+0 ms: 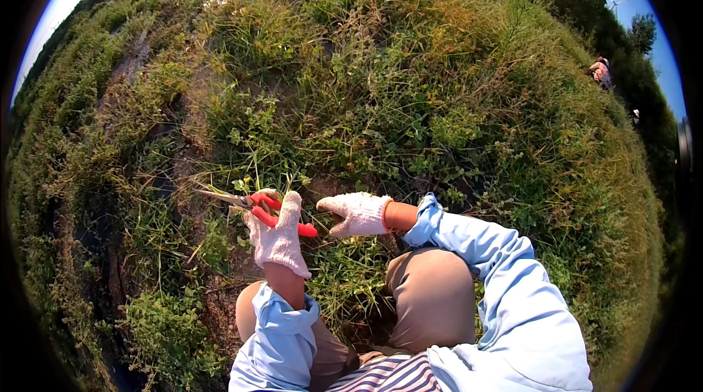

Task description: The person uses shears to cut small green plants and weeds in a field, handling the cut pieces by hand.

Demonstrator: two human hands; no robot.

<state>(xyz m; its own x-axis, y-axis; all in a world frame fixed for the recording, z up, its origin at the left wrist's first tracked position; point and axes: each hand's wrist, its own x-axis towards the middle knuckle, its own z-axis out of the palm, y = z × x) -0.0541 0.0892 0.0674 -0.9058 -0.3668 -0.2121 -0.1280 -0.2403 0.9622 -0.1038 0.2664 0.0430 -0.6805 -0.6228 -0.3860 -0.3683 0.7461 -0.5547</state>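
My left hand (277, 232), in a white knitted glove, holds a pair of red-handled garden snips (254, 201). Their pointed metal blades aim left, and one red handle sticks out to the right past my thumb. A few green stems with small leaves (241, 184) show just beyond the blades; whether the hand also grips them I cannot tell. To its right is my right hand (354, 215), also gloved, low over the weeds. Its thumb is apart from its fingers, with nothing visible between them. Grass (351, 276) grows between my bent knees, below both hands.
Dense weeds and grass (373, 95) cover the ground ahead. Strips of dark sheeting (163, 164) and bare soil (192, 112) run along the left. A leafy plant (167, 326) stands beside my left knee. Another person (601, 72) is far off at right, near dark trees (640, 35).
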